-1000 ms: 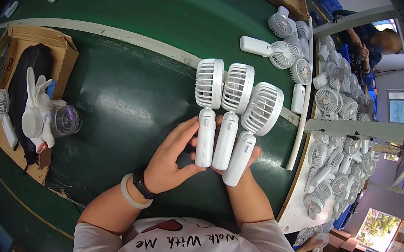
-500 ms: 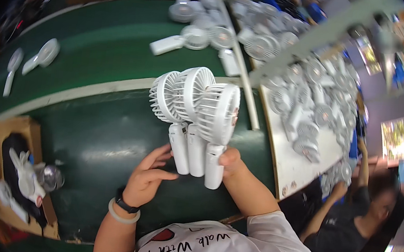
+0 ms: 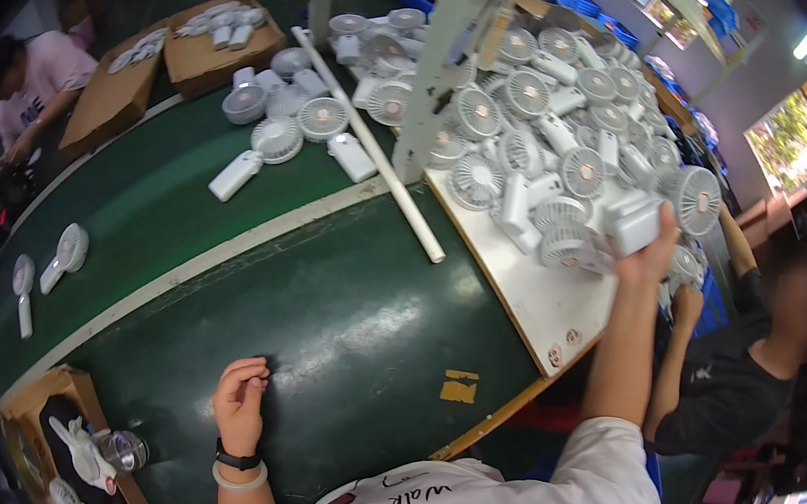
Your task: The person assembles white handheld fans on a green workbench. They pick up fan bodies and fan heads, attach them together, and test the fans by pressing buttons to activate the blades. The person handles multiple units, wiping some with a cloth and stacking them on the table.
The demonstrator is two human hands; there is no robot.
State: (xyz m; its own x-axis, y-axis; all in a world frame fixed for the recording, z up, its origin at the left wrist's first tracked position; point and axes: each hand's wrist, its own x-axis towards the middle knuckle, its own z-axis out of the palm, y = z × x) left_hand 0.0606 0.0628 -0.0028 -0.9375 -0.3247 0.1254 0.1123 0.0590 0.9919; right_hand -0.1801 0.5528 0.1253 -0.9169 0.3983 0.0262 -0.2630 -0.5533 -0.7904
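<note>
Gripping right hand (image 3: 649,254): closed round white fan handles (image 3: 633,223), at the fan heap (image 3: 527,151) on the white tabletop (image 3: 539,311).
Left hand (image 3: 241,400): empty, fingers loosely curled.
Fan risk: crowded heap could snag heads, loosening the grip.
Handle axis: foreshortened, blunt ends seemingly toward the wearer; heads unclear.

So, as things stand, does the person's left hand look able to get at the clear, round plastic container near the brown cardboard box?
Probably yes: the left hand looks empty, and no object seems to stand between it and the plastic container.
</note>
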